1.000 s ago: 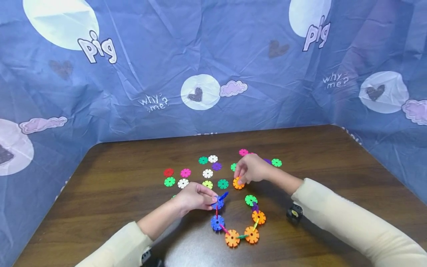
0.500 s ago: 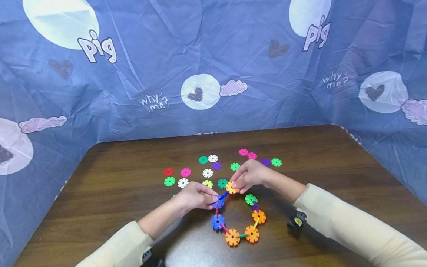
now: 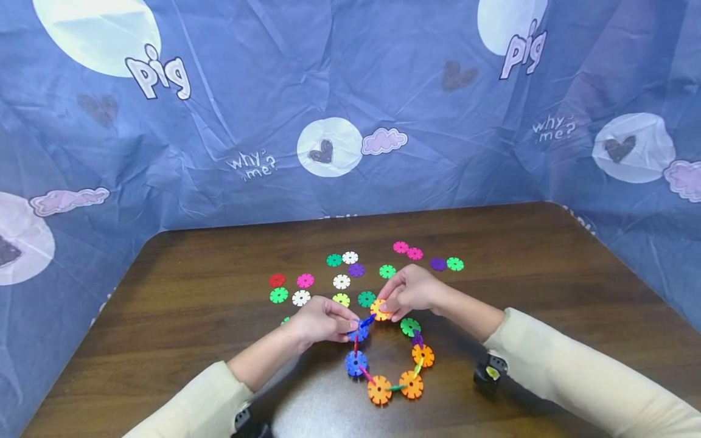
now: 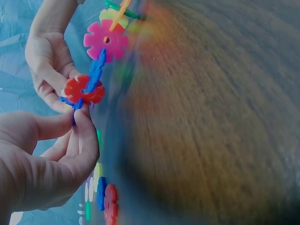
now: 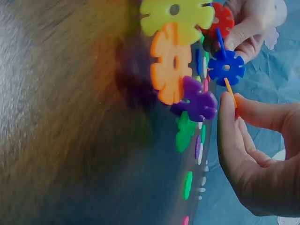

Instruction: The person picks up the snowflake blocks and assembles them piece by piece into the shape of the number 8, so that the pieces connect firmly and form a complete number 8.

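Note:
In the head view my left hand (image 3: 320,321) pinches a blue notched plastic disc (image 3: 359,333) at the near end of the backdrop side. From that disc a second blue disc, seen edge-on (image 3: 369,320), reaches toward an orange notched disc (image 3: 379,309), which my right hand (image 3: 413,289) pinches between thumb and fingers. The right wrist view shows the orange disc (image 5: 228,89) edge-on, meeting the blue disc (image 5: 226,68); how deep the slots engage I cannot tell. A linked chain of orange, blue and green discs (image 3: 380,390) curves below both hands, its green end disc (image 3: 409,327) under my right hand.
Loose notched discs lie flat on the brown wooden table (image 3: 191,316) beyond the hands, among them a red disc (image 3: 277,280), a white disc (image 3: 301,297) and a purple disc (image 3: 437,264). A blue printed cloth (image 3: 263,91) hangs behind the table.
My right hand has brought the orange disc leftward and nearer, from beside the loose discs to the edge-on blue disc. My left hand has barely moved.

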Tool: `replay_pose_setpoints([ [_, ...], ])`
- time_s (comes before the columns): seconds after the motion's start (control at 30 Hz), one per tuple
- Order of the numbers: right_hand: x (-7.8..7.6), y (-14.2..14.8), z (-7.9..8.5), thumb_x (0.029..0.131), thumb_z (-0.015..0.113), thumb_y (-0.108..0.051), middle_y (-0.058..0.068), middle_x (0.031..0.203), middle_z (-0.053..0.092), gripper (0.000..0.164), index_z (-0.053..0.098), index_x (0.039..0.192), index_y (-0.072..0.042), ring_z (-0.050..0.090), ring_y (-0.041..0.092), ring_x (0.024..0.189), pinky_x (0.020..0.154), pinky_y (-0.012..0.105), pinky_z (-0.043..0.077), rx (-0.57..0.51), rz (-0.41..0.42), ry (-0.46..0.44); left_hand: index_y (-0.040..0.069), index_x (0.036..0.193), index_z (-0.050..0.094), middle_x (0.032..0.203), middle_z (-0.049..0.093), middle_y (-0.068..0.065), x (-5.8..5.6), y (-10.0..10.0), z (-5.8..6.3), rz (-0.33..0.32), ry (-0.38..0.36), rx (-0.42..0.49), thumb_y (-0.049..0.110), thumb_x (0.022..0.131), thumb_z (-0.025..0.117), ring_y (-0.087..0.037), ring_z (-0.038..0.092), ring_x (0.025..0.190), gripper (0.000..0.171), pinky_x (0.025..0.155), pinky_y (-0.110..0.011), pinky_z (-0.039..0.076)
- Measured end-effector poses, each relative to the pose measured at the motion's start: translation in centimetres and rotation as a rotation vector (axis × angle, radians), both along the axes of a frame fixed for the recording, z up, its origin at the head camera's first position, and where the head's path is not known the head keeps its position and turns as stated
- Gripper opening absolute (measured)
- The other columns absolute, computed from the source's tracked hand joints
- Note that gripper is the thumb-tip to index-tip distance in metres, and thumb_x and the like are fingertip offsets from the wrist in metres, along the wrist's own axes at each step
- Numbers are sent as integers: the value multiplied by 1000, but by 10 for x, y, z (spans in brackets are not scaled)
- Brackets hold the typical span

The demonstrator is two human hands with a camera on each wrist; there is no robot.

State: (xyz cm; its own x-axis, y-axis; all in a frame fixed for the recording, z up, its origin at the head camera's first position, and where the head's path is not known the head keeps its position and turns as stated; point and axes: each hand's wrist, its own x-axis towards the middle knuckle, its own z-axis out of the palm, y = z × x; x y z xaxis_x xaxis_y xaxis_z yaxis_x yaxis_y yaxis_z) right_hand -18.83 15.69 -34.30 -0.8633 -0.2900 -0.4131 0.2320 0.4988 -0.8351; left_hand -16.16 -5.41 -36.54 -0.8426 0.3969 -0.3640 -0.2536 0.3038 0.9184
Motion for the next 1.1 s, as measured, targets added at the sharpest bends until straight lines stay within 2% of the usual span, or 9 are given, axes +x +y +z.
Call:
replay_pose_setpoints([
  [0.13, 3, -2, -1, 79, 73, 3, 13, 78, 73, 18, 68, 96, 9, 69, 14, 62, 67, 34, 61, -15, -43, 21, -14, 100, 68, 71, 71, -4, 2, 4, -1, 37, 51, -30, -3, 86, 66, -4, 59, 61, 18, 65, -24, 60],
  [0.27, 3, -3, -4, 81, 71, 5, 12, 76, 72, 18, 67, 97, 12, 68, 13, 60, 67, 34, 61, -57, -81, 4, -13, 97, 70, 76, 73, -12, 4, 9, -3, 83, 107, -58, -4, 83, 68, -3, 59, 59, 16, 62, -23, 59],
  [0.47, 2, -5, -7, 82, 69, 5, 9, 75, 70, 19, 66, 99, 13, 68, 13, 62, 67, 33, 61, -83, -97, -24, -9, 92, 73, 78, 74, -15, 7, 15, -6, 160, 139, -110, -5, 81, 70, -4, 60, 59, 12, 64, -25, 59],
  [0.63, -1, -4, -7, 84, 68, 4, 11, 79, 73, 22, 66, 104, 13, 68, 12, 62, 71, 35, 61, -119, -79, -4, -12, 97, 70, 87, 74, -20, 4, 9, -3, 140, 111, -58, -5, 83, 68, -5, 64, 64, 16, 68, -28, 61],
  [0.77, -5, -3, -6, 86, 66, 3, 15, 88, 75, 26, 65, 110, 12, 69, 12, 64, 76, 36, 61, -147, -55, -30, -13, 98, 69, 87, 74, -22, 2, 5, 1, 117, 73, -29, -3, 84, 68, -7, 66, 62, 17, 69, -30, 61],
  [0.97, -7, -3, -4, 89, 62, 4, 12, 93, 74, 29, 62, 117, 12, 70, 13, 72, 83, 35, 59, -190, -5, -97, -11, 98, 70, 85, 74, -21, 7, 0, 2, 67, 108, -81, 1, 86, 67, -11, 68, 62, 17, 68, -34, 61],
  [1.1, -9, -3, -4, 89, 61, 3, 5, 86, 73, 31, 61, 119, 12, 69, 12, 72, 83, 34, 59, -212, 16, -117, -8, 98, 71, 87, 74, -20, 8, 2, 3, 101, 131, -106, 5, 88, 67, -13, 70, 67, 18, 70, -34, 61],
])
